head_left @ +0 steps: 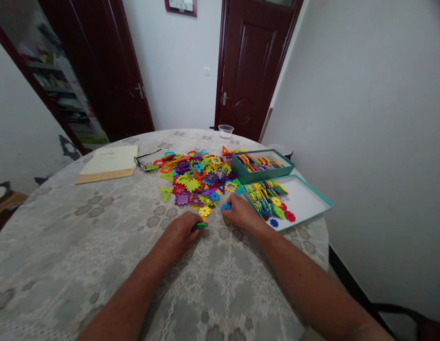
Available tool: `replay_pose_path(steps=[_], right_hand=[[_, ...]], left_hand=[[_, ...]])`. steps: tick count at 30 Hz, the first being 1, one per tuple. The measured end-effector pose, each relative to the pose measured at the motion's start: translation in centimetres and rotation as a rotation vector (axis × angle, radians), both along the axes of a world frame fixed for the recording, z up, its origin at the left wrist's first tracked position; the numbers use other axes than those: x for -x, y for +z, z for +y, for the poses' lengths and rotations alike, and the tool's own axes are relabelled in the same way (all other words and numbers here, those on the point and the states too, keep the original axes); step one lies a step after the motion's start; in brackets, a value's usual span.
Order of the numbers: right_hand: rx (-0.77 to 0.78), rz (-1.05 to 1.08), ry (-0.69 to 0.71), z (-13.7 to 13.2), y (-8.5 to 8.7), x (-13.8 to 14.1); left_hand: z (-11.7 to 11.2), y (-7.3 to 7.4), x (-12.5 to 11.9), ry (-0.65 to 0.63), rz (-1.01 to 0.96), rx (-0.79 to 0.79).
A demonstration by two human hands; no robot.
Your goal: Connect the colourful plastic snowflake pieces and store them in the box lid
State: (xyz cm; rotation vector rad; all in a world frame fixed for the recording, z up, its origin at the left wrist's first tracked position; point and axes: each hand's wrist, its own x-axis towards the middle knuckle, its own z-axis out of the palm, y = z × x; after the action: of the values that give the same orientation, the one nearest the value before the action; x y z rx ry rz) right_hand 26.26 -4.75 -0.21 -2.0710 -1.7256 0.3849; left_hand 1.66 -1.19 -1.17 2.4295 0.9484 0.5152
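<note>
My left hand [182,232] is closed on a few stacked plastic pieces [201,225], green and red at the edges, just above the tablecloth. Fingers of my right hand [237,211] are pinched round a blue gear-shaped piece [225,207]. A yellow flower-shaped piece [205,211] lies on the cloth between the two hands. Beyond them spreads a heap of colourful interlocking plastic pieces [193,184], with gear, square and triangle shapes. Right of my right hand, a shallow box lid [305,199] contains rows of round pieces and several loose ones.
Behind the lid stands a green box [248,176] with packed rows of pieces. Glasses [141,164] and a paper pad on a board [108,161] lie at the left. A clear plastic bowl [225,131] sits near the far edge of the round table [78,237].
</note>
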Motion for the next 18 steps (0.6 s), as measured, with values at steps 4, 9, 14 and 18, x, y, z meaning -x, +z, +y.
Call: replay_pose_path(steps=[4, 9, 14, 18], right_hand=[[-0.089, 0.022, 0.163, -1.2, -0.1, 1.2], [-0.085, 0.047, 0.282, -2.1, 0.2, 2.1], [-0.128, 0.233, 0.226, -1.7, 0.4, 0.8], [-0.062, 0.205, 0.304, -1.6, 0.5, -0.8]], left_hand=[[-0.2, 0.1, -0.1, 0.0, 0.006, -0.002], [-0.4, 0.2, -0.1, 0.007, 0.01, -0.004], [-0.6, 0.2, -0.2, 0.001, 0.029, -0.002], [-0.5, 0.0, -0.2, -0.009, 0.028, -0.002]])
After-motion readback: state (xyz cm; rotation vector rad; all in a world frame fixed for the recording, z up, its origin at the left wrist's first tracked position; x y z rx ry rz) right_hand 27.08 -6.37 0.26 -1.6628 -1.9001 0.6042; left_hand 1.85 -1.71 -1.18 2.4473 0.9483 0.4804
